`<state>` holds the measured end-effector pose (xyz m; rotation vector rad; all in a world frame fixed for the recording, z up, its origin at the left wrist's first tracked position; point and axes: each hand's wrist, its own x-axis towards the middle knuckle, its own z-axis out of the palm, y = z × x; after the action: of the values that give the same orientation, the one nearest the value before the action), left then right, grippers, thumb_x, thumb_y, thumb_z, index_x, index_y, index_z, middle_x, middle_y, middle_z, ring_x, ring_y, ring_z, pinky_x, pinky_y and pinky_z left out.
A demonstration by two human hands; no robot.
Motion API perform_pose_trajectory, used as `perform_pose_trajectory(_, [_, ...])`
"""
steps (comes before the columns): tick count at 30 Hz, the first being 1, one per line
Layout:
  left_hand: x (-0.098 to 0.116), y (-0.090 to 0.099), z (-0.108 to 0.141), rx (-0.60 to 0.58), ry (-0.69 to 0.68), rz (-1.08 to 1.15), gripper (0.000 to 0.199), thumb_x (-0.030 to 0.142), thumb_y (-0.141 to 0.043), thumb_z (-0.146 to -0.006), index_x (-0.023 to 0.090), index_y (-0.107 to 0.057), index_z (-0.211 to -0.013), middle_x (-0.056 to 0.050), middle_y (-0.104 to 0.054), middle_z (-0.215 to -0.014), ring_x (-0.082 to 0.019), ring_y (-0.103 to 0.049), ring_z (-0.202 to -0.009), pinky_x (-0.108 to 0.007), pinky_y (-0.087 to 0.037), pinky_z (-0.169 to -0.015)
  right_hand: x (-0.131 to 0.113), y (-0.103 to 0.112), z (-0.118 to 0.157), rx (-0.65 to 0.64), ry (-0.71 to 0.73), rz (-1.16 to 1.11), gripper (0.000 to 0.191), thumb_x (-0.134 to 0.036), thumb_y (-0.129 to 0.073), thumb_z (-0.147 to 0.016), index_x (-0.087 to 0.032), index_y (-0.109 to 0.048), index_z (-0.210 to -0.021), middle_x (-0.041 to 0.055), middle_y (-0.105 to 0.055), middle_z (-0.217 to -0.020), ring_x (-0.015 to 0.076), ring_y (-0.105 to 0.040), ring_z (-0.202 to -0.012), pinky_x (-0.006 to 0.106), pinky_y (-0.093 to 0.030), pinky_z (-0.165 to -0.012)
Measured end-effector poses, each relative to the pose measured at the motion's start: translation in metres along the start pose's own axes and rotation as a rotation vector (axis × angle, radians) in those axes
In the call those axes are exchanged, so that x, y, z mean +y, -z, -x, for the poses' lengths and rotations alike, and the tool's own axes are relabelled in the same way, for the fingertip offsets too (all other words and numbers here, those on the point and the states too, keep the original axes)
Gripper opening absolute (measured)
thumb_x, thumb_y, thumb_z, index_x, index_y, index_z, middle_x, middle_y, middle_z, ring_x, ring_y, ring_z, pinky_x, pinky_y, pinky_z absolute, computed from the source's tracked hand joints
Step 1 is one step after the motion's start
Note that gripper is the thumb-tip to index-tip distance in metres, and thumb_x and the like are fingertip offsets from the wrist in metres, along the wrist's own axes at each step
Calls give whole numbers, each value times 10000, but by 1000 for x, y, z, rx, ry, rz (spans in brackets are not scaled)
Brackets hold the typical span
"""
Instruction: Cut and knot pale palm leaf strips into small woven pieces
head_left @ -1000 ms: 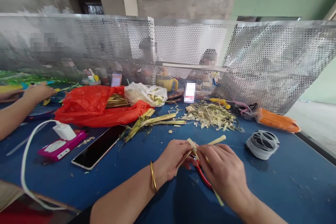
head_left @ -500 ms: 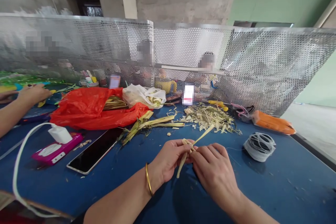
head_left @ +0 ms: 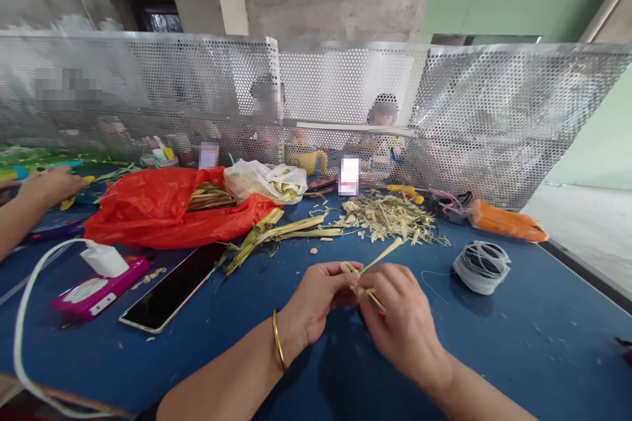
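My left hand (head_left: 320, 295), a gold bangle on its wrist, pinches a pale, dry plant strip (head_left: 382, 255) bent into a small loop at the fingertips. One end of the strip sticks up and away to the right. My right hand (head_left: 402, 306) is closed against the strip's lower part, close beside the left fingertips. A thin yellowish piece with a red spot shows under the right thumb; what it is I cannot make out. The fingers hide part of the strip.
Beyond my hands lie a heap of plant scraps (head_left: 395, 217) and several stalks (head_left: 281, 233). A red plastic bag (head_left: 148, 207), phone (head_left: 172, 289), purple power strip (head_left: 99, 289), wire coil (head_left: 481, 268) and orange packet (head_left: 508, 222) surround them. A perforated metal screen (head_left: 345, 89) stands behind; another person's hand (head_left: 56, 184) is at left.
The strip's lower end, hanging below the fingers before, no longer hangs there. My right fingers have curled in more, and the yellowish piece with red now shows. The view has shifted slightly.
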<state>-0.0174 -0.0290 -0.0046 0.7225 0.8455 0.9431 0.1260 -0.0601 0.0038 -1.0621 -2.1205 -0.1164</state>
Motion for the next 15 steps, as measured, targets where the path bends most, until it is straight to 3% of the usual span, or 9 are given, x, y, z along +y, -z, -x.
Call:
perform_pose_trajectory(2, [1,0,0,6,-9,-7,323,236,-792,-619,111,-710,-905,-64,-689,-795,-136,-630,-677,-249,-505,-671,9,2,-2,38,-299,-106,147,-236,-464,-887,-201,-541,-768,23,-600,-782,157,-562,-720,274,-412,-639])
perform_pose_trajectory(4, [2,1,0,13,-4,-16,319,245,-783,-634,118,-712,-918,-67,-693,-800,-143,-640,-691,-249,-510,-675,18,-1,-3,-17,-571,-260,185,-289,-488,-860,-207,-509,-696,-1,-592,-697,146,-566,-640,245,-402,-551])
perform_pose_trajectory(6, [1,1,0,14,1,-44,315,239,-778,-641,123,-714,-926,-65,-694,-796,-136,-638,-679,-240,-510,-666,25,-8,-3,-85,-755,-451,201,-333,-501,-839,-212,-489,-679,-30,-570,-612,137,-566,-555,234,-402,-498])
perform_pose_trajectory(11, [-1,1,-2,44,-32,-98,287,195,-782,-614,127,-704,-882,-49,-685,-781,-131,-630,-655,-234,-510,-629,25,-20,-1,-132,-931,-823,199,-378,-518,-810,-217,-452,-713,-66,-569,-576,127,-589,-438,236,-423,-453])
perform_pose_trajectory(15, [2,2,-5,170,-84,-41,286,198,-766,-620,133,-673,-883,-23,-662,-713,-127,-619,-621,-238,-512,-622,17,-13,-3,-174,-916,-928,209,-384,-530,-812,-218,-424,-742,-50,-617,-624,138,-629,-464,225,-428,-451])
